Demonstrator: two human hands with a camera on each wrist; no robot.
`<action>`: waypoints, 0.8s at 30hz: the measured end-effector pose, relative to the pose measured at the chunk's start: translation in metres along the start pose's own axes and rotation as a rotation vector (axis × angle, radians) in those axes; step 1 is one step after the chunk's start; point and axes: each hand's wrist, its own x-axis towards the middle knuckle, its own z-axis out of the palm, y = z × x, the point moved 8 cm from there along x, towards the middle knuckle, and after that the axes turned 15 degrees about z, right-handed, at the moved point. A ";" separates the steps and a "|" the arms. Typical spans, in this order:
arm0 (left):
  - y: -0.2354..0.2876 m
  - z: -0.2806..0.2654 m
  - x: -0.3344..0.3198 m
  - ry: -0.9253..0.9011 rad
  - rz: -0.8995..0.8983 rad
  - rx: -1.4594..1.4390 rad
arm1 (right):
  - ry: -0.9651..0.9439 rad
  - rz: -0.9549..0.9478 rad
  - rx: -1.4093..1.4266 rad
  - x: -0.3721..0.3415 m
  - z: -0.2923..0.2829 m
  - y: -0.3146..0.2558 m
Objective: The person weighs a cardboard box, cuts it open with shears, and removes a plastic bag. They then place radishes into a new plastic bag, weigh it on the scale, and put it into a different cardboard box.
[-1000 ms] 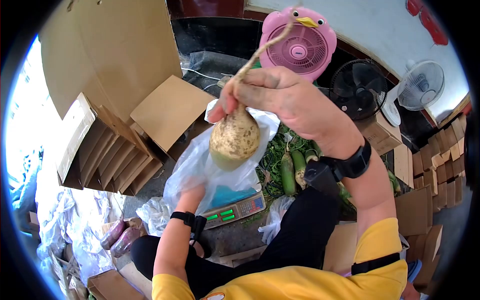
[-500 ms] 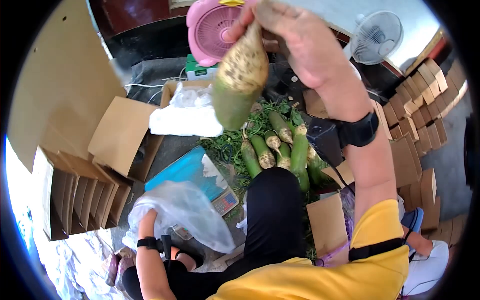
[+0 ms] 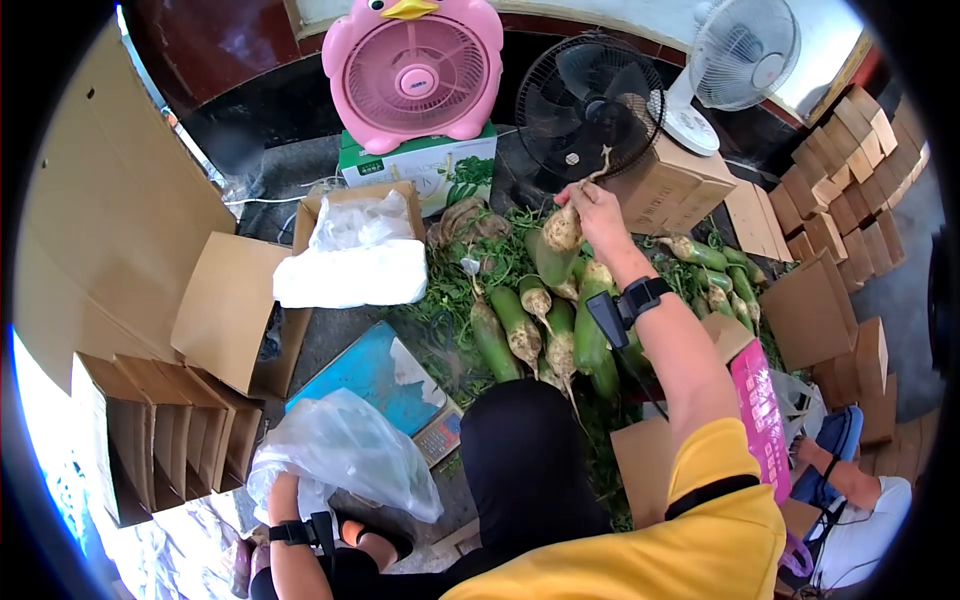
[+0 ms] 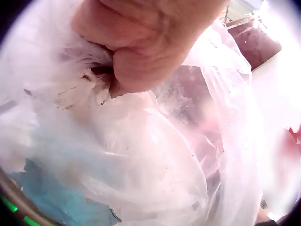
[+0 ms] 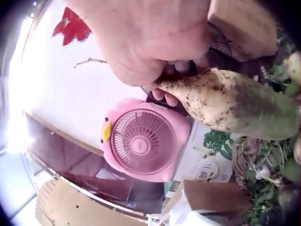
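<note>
My right hand point(image 3: 597, 222) pinches the thin root end of a green and white radish point(image 3: 556, 252), which hangs at the back of the radish pile point(image 3: 520, 330). The right wrist view shows the fingers curled round the root, with the pale, dirt-specked radish point(image 5: 225, 101) below. My left hand point(image 3: 284, 492) is at a clear plastic bag point(image 3: 345, 450), mostly hidden by it in the head view. In the left wrist view, the left hand point(image 4: 146, 42) has curled fingers gripping the bunched plastic point(image 4: 141, 155). The bag lies partly over the front of a blue-topped scale point(image 3: 370, 375).
Behind stand a pink fan point(image 3: 415, 75), a black fan point(image 3: 590, 105) and a white fan point(image 3: 745, 60). Cardboard dividers point(image 3: 165, 430) are at left. White bags point(image 3: 350, 270) sit beyond the scale. More radishes point(image 3: 715, 275) lie at right, near another person's arm point(image 3: 850, 478).
The right hand has carried the radish away from above the bag, out and down to the pile. The left hand and bag have shifted down-left in view; the head view has also moved.
</note>
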 end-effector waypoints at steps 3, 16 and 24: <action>-0.001 -0.003 0.002 -0.003 -0.012 0.010 | 0.103 0.024 0.127 0.022 0.003 0.029; 0.000 -0.002 0.010 0.045 0.019 0.040 | -0.068 0.157 -0.245 -0.007 0.006 0.174; 0.005 -0.003 0.000 0.086 0.045 0.032 | -0.014 0.147 -0.849 -0.024 -0.022 0.151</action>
